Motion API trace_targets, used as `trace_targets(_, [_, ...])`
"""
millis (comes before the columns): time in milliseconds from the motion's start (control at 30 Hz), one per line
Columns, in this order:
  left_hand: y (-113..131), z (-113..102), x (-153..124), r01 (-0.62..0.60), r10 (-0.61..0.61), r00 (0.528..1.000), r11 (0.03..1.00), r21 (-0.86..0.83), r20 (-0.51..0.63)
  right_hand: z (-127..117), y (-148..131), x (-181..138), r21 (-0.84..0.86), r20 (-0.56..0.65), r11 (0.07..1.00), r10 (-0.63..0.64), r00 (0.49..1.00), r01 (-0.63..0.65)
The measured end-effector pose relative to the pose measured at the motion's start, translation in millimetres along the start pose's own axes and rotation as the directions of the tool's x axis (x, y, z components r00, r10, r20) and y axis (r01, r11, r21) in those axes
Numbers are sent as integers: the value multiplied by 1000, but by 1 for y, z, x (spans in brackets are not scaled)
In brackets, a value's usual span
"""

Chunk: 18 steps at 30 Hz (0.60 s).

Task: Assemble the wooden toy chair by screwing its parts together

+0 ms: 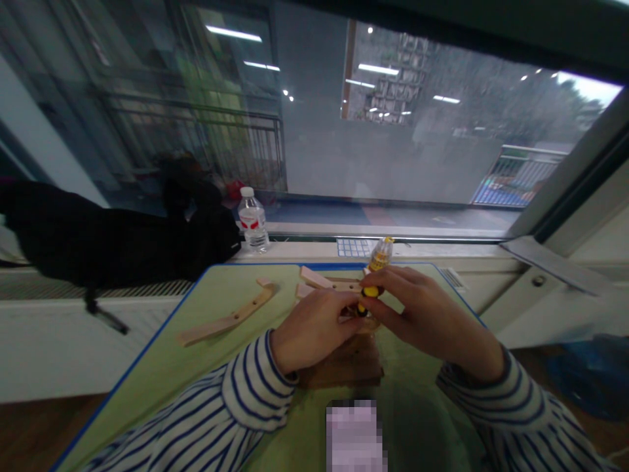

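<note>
Over the middle of the table, my right hand (417, 308) is closed, its thumb and fingers gripping a stubby yellow-and-black screwdriver (371, 290). My left hand (317, 324) is closed close beside it, fingertips pinched at the screwdriver's lower end; what they hold there is hidden. Beneath both hands lies a brown wooden board (344, 364). Just beyond them are pale wooden strips with holes (317, 278), partly covered by my hands. Another bent wooden piece with holes (238, 314) rests to the left, apart from my hands.
A clear bottle with yellow parts (381, 254) stands behind my right hand. On the sill are a water bottle (253, 223), a black bag (122, 242) and a gridded sheet (354, 247). A blurred-out phone-like object (354, 436) lies at the green table's (162, 387) near side.
</note>
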State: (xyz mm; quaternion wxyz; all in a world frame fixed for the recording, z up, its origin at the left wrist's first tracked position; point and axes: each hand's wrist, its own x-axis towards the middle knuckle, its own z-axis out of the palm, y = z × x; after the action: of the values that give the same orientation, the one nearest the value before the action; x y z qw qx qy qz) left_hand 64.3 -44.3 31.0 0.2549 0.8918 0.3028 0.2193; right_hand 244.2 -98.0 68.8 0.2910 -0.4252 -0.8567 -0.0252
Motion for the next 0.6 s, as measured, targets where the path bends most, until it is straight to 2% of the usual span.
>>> trace_targets(133, [0,-1,-1,31,-31,999,999,9,-28,-1,-1,0,2,1,1000,2,1000,-2])
trace_targets(333, [3,-2,-1,53,-53,999,998,-15,-12,-2,-2,-1,28,3,999,-21,1000,21])
trace_targets(600, [-2,1,0,40,-40,999,999,-26,-33,-3,-3,0,65,29,997,-34,999,32])
